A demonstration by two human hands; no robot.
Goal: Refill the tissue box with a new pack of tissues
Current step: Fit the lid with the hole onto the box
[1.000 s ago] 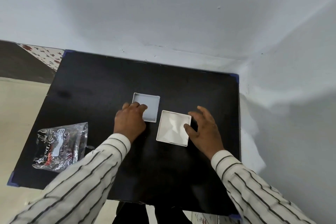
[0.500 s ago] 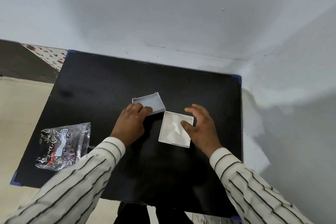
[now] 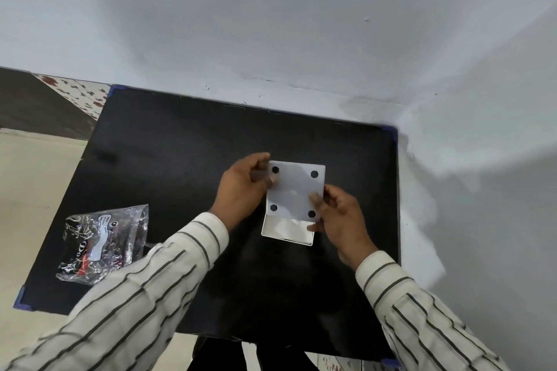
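Observation:
A white square box part [image 3: 294, 190] with four black feet at its corners is turned bottom-up above the other white square box part [image 3: 286, 232], which lies on the black table [image 3: 168, 159] with white tissues showing inside. My left hand [image 3: 244, 190] grips the upturned part at its left edge. My right hand [image 3: 340, 217] pinches its right edge and also touches the lower part's right side. The upturned part hides most of the lower part.
An empty clear plastic wrapper [image 3: 102, 244] with print lies at the table's front left. White walls meet in a corner close behind and to the right of the table. The floor shows on the left.
My left hand lifted the grey-white box part from the table, flipped it bottom-up and carried it right over the tissue-filled part. My right hand came up to its right edge.

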